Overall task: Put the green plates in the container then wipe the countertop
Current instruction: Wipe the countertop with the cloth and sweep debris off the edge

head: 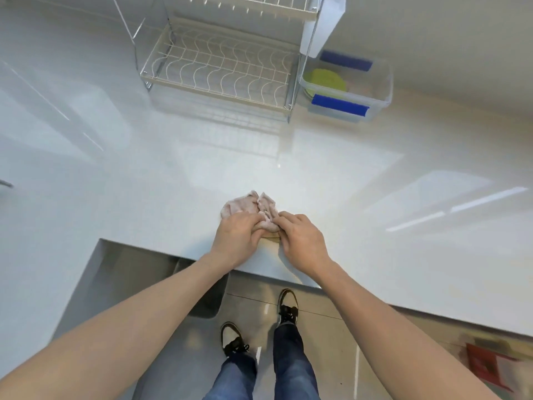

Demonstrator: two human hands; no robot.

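Cloth [250, 208] sits bunched near the front edge of the white countertop [144, 180] — I have my left hand [237, 237] and right hand [300, 241] both pinching it, fingers closed on the fabric. Well back, the green plates [325, 81] lie stacked inside the clear container [380, 90], just beside the wire dish rack [219, 72].

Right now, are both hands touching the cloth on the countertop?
Touching. The head view shows the left hand and right hand both pinching the near edge of the crumpled cloth, fingers closed on its folds.
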